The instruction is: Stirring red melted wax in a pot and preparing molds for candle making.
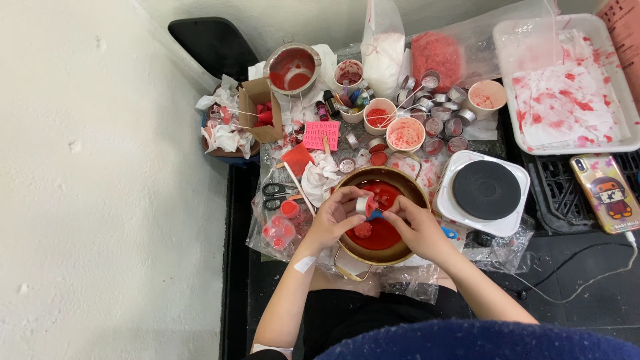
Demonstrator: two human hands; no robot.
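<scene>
1. A person seen from above works at a cluttered dark table, both bare hands held together over a brass-coloured metal pot (400,179) that holds red liquid wax and a few solid red chunks.
2. The left hand (333,215) pinches a small round metal tealight cup (363,204) between thumb and fingers, just above the near-left part of the pot. A white plaster sits on that forearm.
3. The right hand (417,225) is closed around a small blue-handled tool (448,233), whose tip meets the cup; the two hands touch around the cup.
4. Just right of the pot stands a white electric hot plate (487,190) with a round black top.
5. Left of the pot lie black-handled scissors (273,195) and, nearer, clear plastic with round red wax pieces (280,230).
6. Farther back, in the middle, white paper cups (405,133) hold red crumbs, and a group of empty metal tealight cups (443,123) lies beside them.
7. At the far centre is a metal pouring pot (292,68) with red residue; a brown cardboard box (257,107) with red pieces stands to its left.
8. A pink card (321,133) lies near small bottles in the middle of the table.
9. At the far right a white tray (573,87) holds red-stained paper towels, with a clear bag of red granules (437,57) to its left.
10. A phone in a cartoon-figure case (608,192) lies at the right edge, with a white cable attached.
</scene>
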